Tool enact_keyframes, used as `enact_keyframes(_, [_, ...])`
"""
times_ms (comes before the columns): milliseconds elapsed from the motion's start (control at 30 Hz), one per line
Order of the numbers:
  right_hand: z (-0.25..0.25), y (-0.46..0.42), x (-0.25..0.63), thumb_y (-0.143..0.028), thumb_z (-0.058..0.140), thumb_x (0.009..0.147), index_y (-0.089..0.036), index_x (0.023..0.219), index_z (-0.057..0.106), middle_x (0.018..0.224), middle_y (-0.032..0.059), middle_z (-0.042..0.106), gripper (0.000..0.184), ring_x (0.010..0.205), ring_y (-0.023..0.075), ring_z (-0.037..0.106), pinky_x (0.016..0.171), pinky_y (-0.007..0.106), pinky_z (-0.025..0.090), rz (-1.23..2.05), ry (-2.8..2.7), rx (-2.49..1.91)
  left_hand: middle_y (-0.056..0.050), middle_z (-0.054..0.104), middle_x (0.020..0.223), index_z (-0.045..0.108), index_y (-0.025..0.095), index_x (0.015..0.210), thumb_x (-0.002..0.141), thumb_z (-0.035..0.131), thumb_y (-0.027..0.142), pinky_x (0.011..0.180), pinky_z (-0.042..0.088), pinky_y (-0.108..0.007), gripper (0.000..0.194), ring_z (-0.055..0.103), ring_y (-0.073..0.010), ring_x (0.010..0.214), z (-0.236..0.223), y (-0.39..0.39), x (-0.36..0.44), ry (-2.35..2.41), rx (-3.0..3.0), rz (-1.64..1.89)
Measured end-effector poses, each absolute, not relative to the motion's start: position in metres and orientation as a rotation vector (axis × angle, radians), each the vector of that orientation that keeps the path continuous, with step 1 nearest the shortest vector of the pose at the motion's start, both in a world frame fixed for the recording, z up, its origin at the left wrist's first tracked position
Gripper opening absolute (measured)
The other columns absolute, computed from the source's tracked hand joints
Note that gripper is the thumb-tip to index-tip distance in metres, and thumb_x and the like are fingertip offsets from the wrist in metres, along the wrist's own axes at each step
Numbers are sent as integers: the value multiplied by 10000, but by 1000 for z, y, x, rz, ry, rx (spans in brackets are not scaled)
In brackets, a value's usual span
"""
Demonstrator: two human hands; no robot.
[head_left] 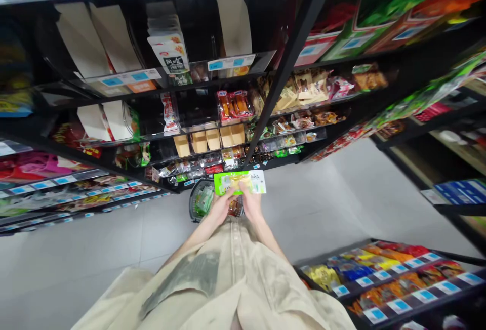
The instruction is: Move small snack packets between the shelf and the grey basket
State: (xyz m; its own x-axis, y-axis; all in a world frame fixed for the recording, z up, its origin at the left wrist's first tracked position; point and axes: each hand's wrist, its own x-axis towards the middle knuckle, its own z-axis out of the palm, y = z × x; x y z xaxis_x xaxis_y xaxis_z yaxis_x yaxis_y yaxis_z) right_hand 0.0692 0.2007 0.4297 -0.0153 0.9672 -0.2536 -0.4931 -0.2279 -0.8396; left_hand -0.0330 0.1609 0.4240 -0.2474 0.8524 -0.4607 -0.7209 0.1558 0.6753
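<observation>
A flat green and white snack packet [259, 182] is held out in front of my body, level and with its printed side up. My left hand [222, 205] grips its near edge on the green end. On the white end, my right hand [250, 201] holds it too, with the thumb on top. Below the packet a grey shopping basket [193, 207] shows in part. Inside it lies a green package [205, 198] at the left, and some brown-red goods are partly hidden by my hands.
Ahead stands a black snack shelf [190, 84] with boxes, packets and price tags. A sloped rack of bagged snacks [375, 264] is at lower right. More shelves [455, 188] line the right side. Grey tiled floor [319, 208] runs between them.
</observation>
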Motion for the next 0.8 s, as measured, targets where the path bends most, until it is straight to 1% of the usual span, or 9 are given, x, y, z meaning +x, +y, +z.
enact_keyframes(67, [426,202,72,-413,899,700,-238,1213,697,1085,55,807,578,1119,272,720,1039,448,565,1552,-665,-1010,-84,795,1164,775,184,1028,644,944,263,937,580,-365,427,729,-252,1093,422,155,-40,1032,179,1465])
enact_keyframes(133, [418,204,77,-402,909,684,-228,1213,699,1090,60,806,595,1097,278,730,1019,449,578,1564,-688,-1033,-83,799,1133,776,183,1007,632,949,302,926,573,-359,430,733,-249,1061,420,150,-55,1036,184,1448])
enact_keyframes(233, [406,205,86,-365,955,601,-216,1149,725,1092,70,810,613,1031,290,754,944,437,611,1586,-730,-1127,-84,798,1102,777,183,1007,622,946,388,852,561,-325,468,736,-245,996,417,144,-81,1111,251,1418])
enact_keyframes(300, [401,205,88,-341,978,549,-201,1076,745,1071,82,816,593,973,292,766,884,416,625,1631,-780,-1172,-86,793,1096,785,183,1012,648,927,428,841,546,-309,461,727,-246,988,415,142,-90,1208,386,1371])
enact_keyframes(400, [401,202,86,-334,989,518,-185,1032,758,1040,87,823,583,897,278,771,819,386,629,1722,-855,-1157,-72,790,1040,801,181,1003,681,909,438,843,524,-297,426,711,-245,962,416,140,-92,1393,645,1267])
enact_keyframes(533, [402,199,85,-317,998,492,-174,988,772,976,87,828,564,856,273,765,770,367,626,1738,-880,-1171,-54,786,929,810,164,940,662,923,432,783,509,-291,403,698,-237,870,419,136,-86,1511,829,1152])
enact_keyframes(600, [399,199,86,-309,1001,480,-171,959,779,950,88,829,546,846,281,763,754,369,627,1747,-906,-1178,-53,788,906,814,160,919,646,931,436,767,507,-291,405,696,-233,838,420,133,-85,1532,839,1136])
enact_keyframes(800, [388,199,87,-299,1000,478,-165,931,787,955,90,831,518,837,290,763,729,370,627,1801,-986,-1201,-69,791,848,824,136,864,601,956,460,728,510,-306,437,690,-225,753,412,118,-82,1537,708,1164])
